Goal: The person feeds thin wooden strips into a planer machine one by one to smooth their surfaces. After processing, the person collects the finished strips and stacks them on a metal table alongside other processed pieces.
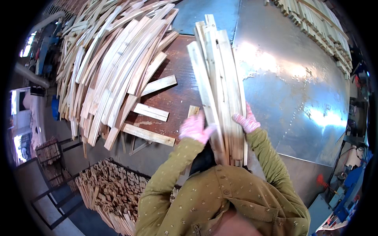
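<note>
A loose bundle of long pale wooden boards (222,82) lies lengthwise in front of me, its near end close to my body. At the bundle's left edge is my left hand (195,128), in a pink striped glove and slightly blurred. Its fingers are apart and its thumb reaches toward the leftmost board. Gloved the same way, my right hand (247,119) grips the bundle's right side, thumb over the top and fingers along the outer edge. A short wood piece (193,111) lies just beyond my left hand, partly hidden by it.
A big heap of long boards (118,67) covers the left of the brown tabletop (177,96), with short offcuts (151,111) sticking out. At right is a shiny metal surface (283,106), with stacked boards (315,27) at its far edge. Below left stands a crate of wood pieces (112,185).
</note>
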Demonstrator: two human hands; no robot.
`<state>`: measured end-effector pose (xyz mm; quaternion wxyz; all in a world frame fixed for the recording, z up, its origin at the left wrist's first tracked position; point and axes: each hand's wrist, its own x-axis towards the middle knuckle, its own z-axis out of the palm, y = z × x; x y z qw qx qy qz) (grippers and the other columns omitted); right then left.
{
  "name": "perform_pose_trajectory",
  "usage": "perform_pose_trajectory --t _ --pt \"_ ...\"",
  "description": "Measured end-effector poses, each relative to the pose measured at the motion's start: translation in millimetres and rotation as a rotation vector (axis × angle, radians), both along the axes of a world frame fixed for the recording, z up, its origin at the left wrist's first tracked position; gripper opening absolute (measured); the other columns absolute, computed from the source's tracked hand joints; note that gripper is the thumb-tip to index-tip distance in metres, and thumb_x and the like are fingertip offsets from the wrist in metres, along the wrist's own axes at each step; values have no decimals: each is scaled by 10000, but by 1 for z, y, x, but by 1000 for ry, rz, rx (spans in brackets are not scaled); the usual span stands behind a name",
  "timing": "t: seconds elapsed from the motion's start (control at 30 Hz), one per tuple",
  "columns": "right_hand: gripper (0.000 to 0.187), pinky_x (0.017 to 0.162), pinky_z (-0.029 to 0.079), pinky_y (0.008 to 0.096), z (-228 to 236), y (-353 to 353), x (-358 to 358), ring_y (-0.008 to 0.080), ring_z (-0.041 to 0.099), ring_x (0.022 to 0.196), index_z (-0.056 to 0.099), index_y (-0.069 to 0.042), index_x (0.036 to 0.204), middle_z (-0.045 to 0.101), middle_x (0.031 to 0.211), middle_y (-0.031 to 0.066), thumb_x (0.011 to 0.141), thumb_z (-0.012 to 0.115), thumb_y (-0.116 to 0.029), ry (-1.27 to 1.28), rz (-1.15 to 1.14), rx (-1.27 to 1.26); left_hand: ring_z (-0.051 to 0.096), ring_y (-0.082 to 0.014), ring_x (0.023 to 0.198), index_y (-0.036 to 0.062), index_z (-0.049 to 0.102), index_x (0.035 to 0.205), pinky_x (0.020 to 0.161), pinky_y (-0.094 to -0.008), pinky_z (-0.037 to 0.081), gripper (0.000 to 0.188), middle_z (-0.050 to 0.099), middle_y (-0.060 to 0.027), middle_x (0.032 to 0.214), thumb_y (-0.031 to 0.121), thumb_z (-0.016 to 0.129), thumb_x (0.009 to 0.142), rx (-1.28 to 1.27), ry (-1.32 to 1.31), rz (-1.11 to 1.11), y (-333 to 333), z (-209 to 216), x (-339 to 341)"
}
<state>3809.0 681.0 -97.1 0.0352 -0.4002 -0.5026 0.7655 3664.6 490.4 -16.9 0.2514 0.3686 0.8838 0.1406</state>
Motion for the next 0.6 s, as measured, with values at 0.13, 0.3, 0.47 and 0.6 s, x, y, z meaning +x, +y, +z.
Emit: perform_pose_trajectory --t 0.13,0.3,0.47,0.6 --pt "1013 1051 371 332 -6 -3 6 217 454 1238 169 -70 1516 476 1367 123 751 822 -193 19 8 5 507 -407 1071 -17 288 1409 887 -499 450 873 489 -218 1195 400 693 757 -140 337 108 -66 -52 23" --pt "974 1060 359 337 -11 6 3 213 455 1238 188 -65 1509 476 1369 109 767 808 -184 64 64 -32 557 -368 1090 0 281 1391 907 -429 491 871 535 -201 1156 173 755 681 -208 -200 424 -34 -57 9" --pt "997 1079 345 355 -19 16 -3 216 439 1264 171 -59 1511 466 1389 91 767 814 -225 267 91 -205 568 -194 767 -7 605 936 717 -318 477 289 605 -84 804 158 653 703 407 -450 556 -5 -76 -53" --pt "1027 1075 357 365 -24 29 -21 235 439 1271 144 -58 1516 464 1391 120 773 805 -313 265 135 -39 492 -140 680 23 579 860 649 -274 436 164 541 -26 738 141 558 748 786 -514 738 40 -116 -57"
